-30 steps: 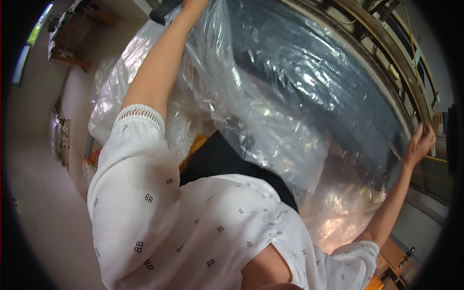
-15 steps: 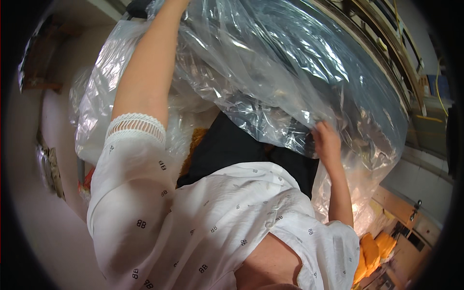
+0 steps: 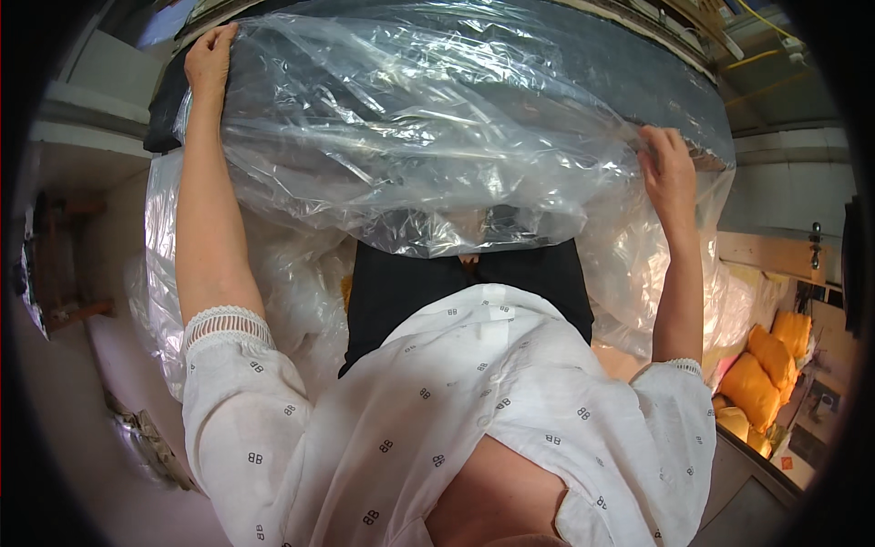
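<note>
this looks like a workshop or packing room, going by the heaps of clear plastic sheeting [image 3: 428, 137] over dark fabric [image 3: 456, 273], the stuffed yellow sacks [image 3: 766, 365] stacked low at the right and yellow cables [image 3: 766, 14] overhead.

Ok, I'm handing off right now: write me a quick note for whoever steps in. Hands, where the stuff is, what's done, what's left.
Left hand: raised, gripping the far left edge of the clear plastic sheet.
Right hand: raised, gripping the sheet's right edge, lower than the left.
Things: the sheet is stretched between both hands over a large dark pad; more crumpled clear plastic hangs below on the left. Yellow bags sit off to the right, untouched.
Done: the sheet lies over most of the pad's visible face.
Left: the sheet is wrinkled and its lower edge hangs loose; the pad's far left end looks uncovered.
</note>
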Demonstrator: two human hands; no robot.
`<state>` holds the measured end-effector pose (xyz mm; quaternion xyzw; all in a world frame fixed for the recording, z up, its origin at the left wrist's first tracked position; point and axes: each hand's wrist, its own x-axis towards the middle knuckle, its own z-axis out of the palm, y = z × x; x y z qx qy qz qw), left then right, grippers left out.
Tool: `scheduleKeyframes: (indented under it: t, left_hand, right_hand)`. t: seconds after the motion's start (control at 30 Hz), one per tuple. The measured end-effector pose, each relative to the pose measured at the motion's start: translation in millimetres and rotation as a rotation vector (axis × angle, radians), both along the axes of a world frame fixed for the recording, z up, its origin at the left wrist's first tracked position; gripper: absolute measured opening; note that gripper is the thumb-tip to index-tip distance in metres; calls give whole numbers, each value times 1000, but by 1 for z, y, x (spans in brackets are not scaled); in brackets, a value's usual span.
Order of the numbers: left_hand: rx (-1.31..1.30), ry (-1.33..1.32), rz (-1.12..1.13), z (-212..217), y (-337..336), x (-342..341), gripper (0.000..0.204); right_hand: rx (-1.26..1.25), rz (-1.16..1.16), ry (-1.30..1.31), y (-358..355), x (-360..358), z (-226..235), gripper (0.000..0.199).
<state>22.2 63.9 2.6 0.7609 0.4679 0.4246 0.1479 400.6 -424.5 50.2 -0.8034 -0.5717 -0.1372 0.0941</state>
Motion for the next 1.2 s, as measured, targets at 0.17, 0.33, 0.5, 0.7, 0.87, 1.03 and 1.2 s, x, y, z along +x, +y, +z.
scheduleKeyframes:
  t: [0.17,0.33,0.5,0.7,0.87,1.03,1.2]
  left_hand:
    - [2,-35,32,-1,7,-15,35]
    - [50,12,23,-3,13,4,34]
    - [11,88,24,-4,5,-8,34]
    - [20,73,-11,0,5,-18,32]
    - [36,134,-20,1,1,-7,30]
    - [74,163,-77,3,-16,-22,26]
    - [41,180,-41,10,-26,-33,26]
  right_hand:
    - [490,243,506,39,-111,15,21]
    - [260,268,157,56,-127,-48,37]
    - [130,-65,286,-11,-40,-58,31]
    - [354,437,1849,-68,-9,30,17]
    - [1032,686,2127,-44,50,16,35]
    - [836,311,2486,-73,104,-75,63]
    - [724,-209,2117,-81,29,-25,64]
